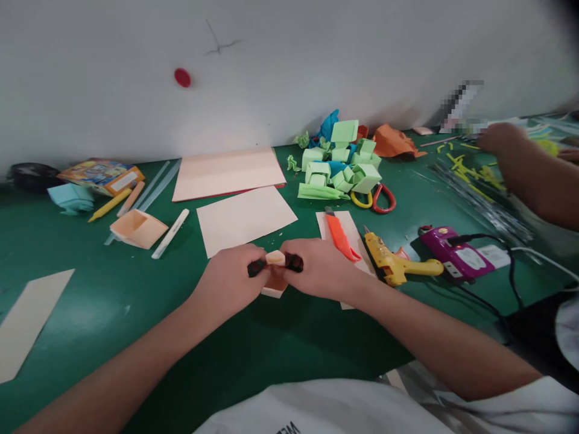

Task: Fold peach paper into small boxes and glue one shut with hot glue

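My left hand (230, 278) and my right hand (319, 268) meet at the middle of the green table (136, 337). Both are closed in a pinch on a small folded peach paper piece (275, 274) held between them, just above the table. Dark fingernails show on both hands at the paper's top edge. The lower part of the paper piece sticks out below my fingers.
Peach paper sheets (244, 218) lie beyond my hands. An orange utility knife (340, 236), a yellow glue gun (398, 264) and a purple device (450, 253) lie to the right. Green folded paper shapes (344, 169) and scissors (377, 199) sit further back. A peach paper box (138, 229) is left. Another person's arm (534, 169) reaches in at far right.
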`<control>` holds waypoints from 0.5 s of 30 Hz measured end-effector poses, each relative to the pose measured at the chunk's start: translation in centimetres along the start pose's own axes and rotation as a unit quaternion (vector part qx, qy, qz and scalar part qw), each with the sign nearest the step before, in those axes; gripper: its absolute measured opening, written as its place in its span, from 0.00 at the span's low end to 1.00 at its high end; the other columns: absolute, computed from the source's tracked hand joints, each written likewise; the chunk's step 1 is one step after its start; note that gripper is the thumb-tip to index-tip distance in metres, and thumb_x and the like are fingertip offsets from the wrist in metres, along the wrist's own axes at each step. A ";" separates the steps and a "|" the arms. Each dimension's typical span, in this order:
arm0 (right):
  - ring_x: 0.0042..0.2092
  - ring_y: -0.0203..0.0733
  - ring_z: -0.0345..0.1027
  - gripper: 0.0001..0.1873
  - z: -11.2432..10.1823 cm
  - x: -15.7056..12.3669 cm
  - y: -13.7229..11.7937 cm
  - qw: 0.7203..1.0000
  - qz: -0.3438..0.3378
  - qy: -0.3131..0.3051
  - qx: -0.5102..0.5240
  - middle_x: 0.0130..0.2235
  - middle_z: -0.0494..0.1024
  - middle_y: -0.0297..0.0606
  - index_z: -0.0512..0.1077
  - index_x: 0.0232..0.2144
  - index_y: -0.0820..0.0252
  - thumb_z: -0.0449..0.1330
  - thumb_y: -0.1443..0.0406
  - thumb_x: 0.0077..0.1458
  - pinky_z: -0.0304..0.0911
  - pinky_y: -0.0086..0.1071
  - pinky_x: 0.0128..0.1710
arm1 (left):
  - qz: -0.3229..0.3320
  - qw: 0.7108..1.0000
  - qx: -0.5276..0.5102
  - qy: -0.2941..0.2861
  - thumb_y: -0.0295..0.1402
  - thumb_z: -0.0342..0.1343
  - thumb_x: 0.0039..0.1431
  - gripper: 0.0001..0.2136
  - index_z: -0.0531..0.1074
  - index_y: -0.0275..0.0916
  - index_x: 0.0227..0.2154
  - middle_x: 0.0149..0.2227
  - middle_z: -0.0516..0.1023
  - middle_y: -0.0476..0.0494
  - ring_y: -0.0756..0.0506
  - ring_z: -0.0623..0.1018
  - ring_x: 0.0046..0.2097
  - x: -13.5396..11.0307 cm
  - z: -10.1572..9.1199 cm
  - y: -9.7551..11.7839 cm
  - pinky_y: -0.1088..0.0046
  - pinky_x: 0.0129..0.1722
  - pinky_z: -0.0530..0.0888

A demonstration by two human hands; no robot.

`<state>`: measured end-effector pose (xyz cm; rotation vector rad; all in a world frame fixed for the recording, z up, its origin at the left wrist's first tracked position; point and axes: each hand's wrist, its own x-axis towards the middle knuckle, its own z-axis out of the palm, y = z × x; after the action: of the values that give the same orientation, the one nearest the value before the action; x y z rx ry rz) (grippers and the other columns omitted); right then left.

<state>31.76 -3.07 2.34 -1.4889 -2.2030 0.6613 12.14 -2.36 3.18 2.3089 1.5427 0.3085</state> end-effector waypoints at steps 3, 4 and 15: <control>0.29 0.36 0.59 0.10 -0.1 0.0 -0.3 0.999 -0.004 -0.006 -0.042 0.26 0.70 0.30 0.64 0.23 0.57 0.60 0.64 0.52 0.44 0.31 0.26 | 0.005 1.000 -0.006 0.005 0.35 0.52 0.58 0.07 0.68 0.42 0.25 0.29 0.75 0.49 0.46 0.72 0.30 -0.2 0.0 0.3 0.70 0.28 0.62; 0.29 0.36 0.59 0.09 -0.1 -0.1 -0.4 0.998 -0.012 -0.007 -0.053 0.26 0.71 0.31 0.64 0.22 0.57 0.60 0.66 0.51 0.44 0.31 0.26 | 0.007 1.000 -0.010 0.006 0.34 0.53 0.57 0.06 0.68 0.42 0.25 0.29 0.75 0.49 0.46 0.72 0.31 -0.3 0.0 0.5 0.71 0.28 0.62; 0.36 0.42 0.65 0.04 0.8 -0.6 -0.2 0.990 -0.099 0.025 -0.100 0.33 0.76 0.37 0.70 0.28 0.58 0.58 0.70 0.49 0.45 0.34 0.28 | 0.007 1.000 0.003 -0.019 0.34 0.54 0.55 0.06 0.75 0.43 0.26 0.30 0.79 0.49 0.44 0.75 0.33 -0.5 -1.3 1.1 0.69 0.29 0.64</control>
<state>31.35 -3.82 1.81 -1.3359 -2.3956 0.3427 12.41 -2.94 4.80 2.3180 1.5113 0.2636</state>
